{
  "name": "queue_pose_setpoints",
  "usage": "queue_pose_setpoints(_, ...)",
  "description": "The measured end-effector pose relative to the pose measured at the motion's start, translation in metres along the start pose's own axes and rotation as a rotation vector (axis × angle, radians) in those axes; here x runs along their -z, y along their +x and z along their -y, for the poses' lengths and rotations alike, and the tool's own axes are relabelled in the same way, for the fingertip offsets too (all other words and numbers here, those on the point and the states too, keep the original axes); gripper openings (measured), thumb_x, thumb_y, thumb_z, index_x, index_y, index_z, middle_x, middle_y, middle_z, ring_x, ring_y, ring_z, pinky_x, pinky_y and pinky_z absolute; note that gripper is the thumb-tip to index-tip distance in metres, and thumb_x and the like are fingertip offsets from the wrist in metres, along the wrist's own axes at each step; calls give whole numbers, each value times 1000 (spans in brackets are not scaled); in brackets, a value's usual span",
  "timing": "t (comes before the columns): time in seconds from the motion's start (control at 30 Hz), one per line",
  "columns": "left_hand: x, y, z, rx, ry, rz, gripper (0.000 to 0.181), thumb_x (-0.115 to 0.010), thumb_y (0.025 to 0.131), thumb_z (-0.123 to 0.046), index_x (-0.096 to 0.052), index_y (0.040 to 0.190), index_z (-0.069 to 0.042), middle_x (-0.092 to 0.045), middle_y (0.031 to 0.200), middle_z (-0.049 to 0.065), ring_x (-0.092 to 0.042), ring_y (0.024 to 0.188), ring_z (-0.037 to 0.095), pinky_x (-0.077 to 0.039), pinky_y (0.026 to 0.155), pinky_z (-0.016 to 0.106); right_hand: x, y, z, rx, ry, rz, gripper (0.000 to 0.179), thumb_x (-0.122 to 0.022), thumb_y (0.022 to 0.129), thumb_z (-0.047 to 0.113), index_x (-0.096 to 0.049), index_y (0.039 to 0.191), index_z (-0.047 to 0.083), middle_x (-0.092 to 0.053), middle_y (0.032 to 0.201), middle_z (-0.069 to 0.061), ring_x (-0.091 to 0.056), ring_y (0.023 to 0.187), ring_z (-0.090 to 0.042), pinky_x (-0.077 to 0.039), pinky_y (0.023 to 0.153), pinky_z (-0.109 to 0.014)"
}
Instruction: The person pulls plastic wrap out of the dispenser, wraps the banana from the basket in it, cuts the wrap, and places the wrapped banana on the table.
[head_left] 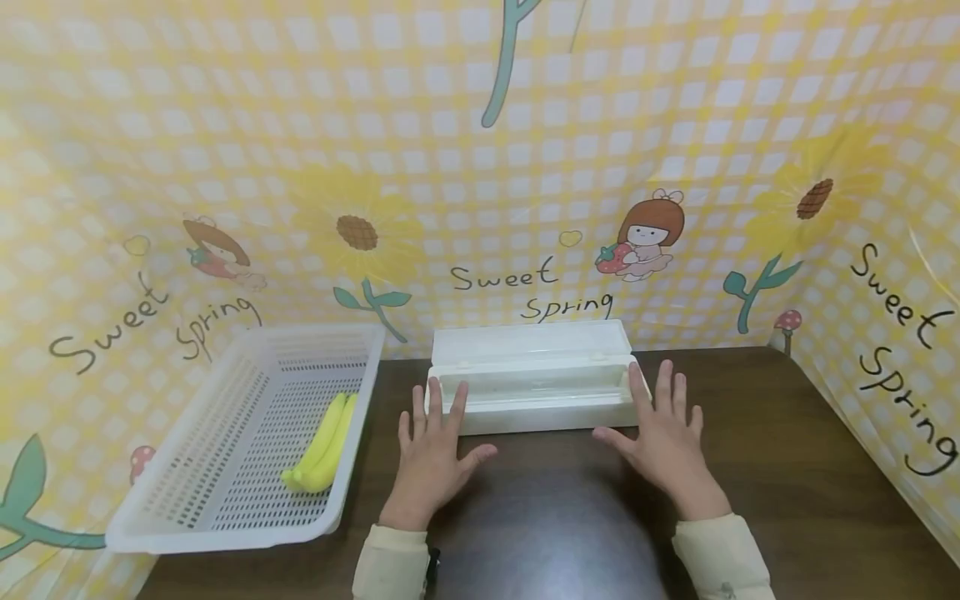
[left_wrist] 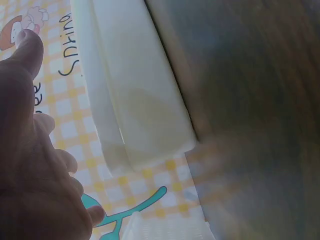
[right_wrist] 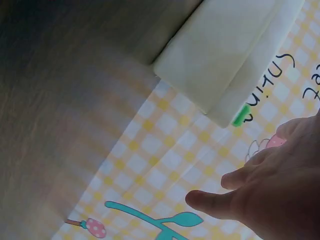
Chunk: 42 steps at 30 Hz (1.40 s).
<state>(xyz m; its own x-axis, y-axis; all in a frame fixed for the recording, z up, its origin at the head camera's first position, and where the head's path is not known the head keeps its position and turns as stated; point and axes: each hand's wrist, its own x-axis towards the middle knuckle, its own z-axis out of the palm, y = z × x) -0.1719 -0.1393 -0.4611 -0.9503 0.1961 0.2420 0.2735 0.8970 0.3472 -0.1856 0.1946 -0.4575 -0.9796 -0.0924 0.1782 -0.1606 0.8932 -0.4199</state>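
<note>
A long white box (head_left: 551, 419) stands on the dark table, its hinged lid (head_left: 532, 342) raised at the back. Spread fingers of my left hand (head_left: 431, 471) overlap the box's left end in the head view. At the other end my right hand (head_left: 667, 446) has its fingers spread in the same way. Both wrist views show the box (left_wrist: 145, 100) with a visible gap between it and the left hand (left_wrist: 35, 155) or the right hand (right_wrist: 275, 180). Neither hand holds anything.
Left of the box sits a white perforated plastic basket (head_left: 168, 537) with yellow bananas (head_left: 326, 450) inside, along its right wall. A yellow checked cloth (head_left: 480, 192) with printed flowers and lettering hangs behind and at both sides of the brown table (head_left: 555, 533).
</note>
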Motion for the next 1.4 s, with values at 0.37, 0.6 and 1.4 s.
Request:
queue_pose_setpoints(0.37,-3,0,7,43,-18,23,99,-64,91,-59,-11,164,-16,-1,165,24,8,150,43,-7,113,70,-4,22,-24,0,107,47,101,-53,96,65,-2,162,8,10,164,-25,3,147,-53,-13,103,-80)
queue_pose_setpoints(0.6,-10,0,7,59,-23,23,98,-66,92,-57,-14,163,-13,-2,165,24,6,150,44,-8,112,70,-2,33,-28,20,134,105,98,-50,99,61,-3,161,1,11,165,-22,3,147,-52,-14,104,-79)
queue_pose_setpoints(1.4,-12,16,-8,-31,39,-21,58,-68,98,-31,-50,149,-9,-48,148,17,-19,148,43,-10,113,68,1,33,-10,154,-8,3,35,-67,98,26,-70,129,9,-31,157,-27,-14,146,-53,-16,105,-77)
